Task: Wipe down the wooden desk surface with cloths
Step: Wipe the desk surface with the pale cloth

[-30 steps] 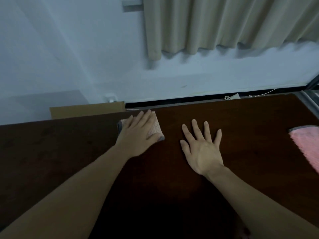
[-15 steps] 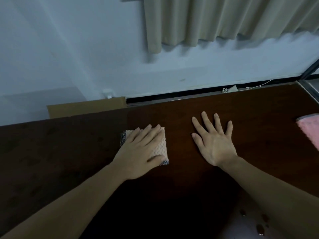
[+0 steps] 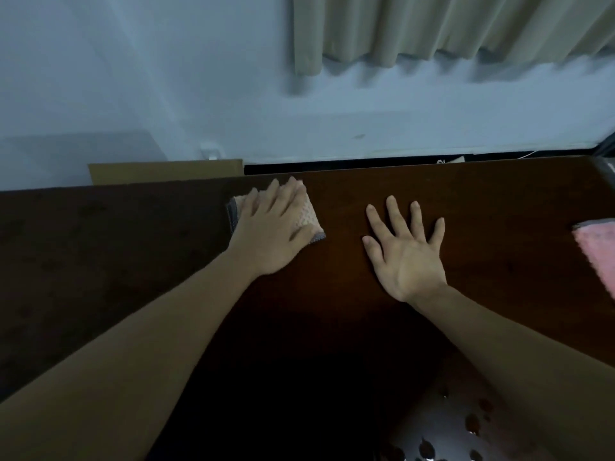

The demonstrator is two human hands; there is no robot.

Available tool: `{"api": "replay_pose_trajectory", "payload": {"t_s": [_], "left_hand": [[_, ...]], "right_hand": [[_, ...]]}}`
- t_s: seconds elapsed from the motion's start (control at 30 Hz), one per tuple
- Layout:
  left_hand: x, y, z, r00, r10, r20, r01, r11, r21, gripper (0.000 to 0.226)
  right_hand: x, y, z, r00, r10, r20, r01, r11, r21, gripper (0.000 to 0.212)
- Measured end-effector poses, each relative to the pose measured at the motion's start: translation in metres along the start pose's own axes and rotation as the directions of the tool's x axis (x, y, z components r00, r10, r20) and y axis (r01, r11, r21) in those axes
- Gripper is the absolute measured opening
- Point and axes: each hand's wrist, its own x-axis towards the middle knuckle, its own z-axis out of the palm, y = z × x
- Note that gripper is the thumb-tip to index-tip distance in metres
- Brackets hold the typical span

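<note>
Head view. Left hand (image 3: pixel 271 234) lies flat on a folded peach waffle-weave cloth (image 3: pixel 304 216) with grey edging, fingers (image 3: pixel 283 197) straight and close together, thumb along the cloth's near right corner; palm presses it onto the dark wooden worktop (image 3: pixel 499 207). The cloth sits near the worktop's far edge, left of centre. Right hand (image 3: pixel 407 257) rests palm-down on bare wood just right of the cloth, not touching it, its 5 fingers straight and spread apart, holding nothing. A pink cloth (image 3: pixel 599 247) lies at the right frame edge, well apart from both hands, partly cut off. Behind the worktop: pale wall, beige curtain (image 3: pixel 432 24), a cardboard piece (image 3: pixel 166 173) at far left.
</note>
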Motion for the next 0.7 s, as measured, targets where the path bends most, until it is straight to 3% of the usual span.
{"api": "replay_pose_trajectory", "payload": {"t_s": [0.13, 0.23, 0.3, 0.5, 0.7], "left_hand": [[-0.076, 0.027, 0.011, 0.984, 0.154, 0.085, -0.152, 0.988, -0.028, 0.078], [-0.099, 0.021, 0.017, 0.976, 0.189, 0.112, -0.19, 0.982, -0.003, 0.079], [-0.087, 0.013, 0.015, 0.985, 0.137, 0.108, -0.137, 0.99, -0.011, 0.08], [0.004, -0.014, -0.001, 0.98, -0.196, 0.044, 0.196, 0.981, -0.007, 0.077], [-0.002, 0.007, 0.003, 0.961, -0.278, 0.009, 0.278, 0.96, -0.036, 0.076]], "right_hand": [[0.0, -0.001, -0.001, 1.0, -0.004, 0.011, 0.004, 1.0, -0.002, 0.061], [0.0, 0.0, -0.002, 1.0, -0.011, 0.021, 0.011, 1.0, -0.004, 0.062], [0.0, 0.0, -0.002, 0.999, -0.019, 0.026, 0.019, 1.0, 0.001, 0.062], [0.0, 0.002, -0.003, 0.999, -0.045, 0.025, 0.045, 0.999, 0.008, 0.062], [0.0, 0.002, -0.003, 0.998, -0.063, 0.027, 0.062, 0.998, 0.024, 0.062]]}}
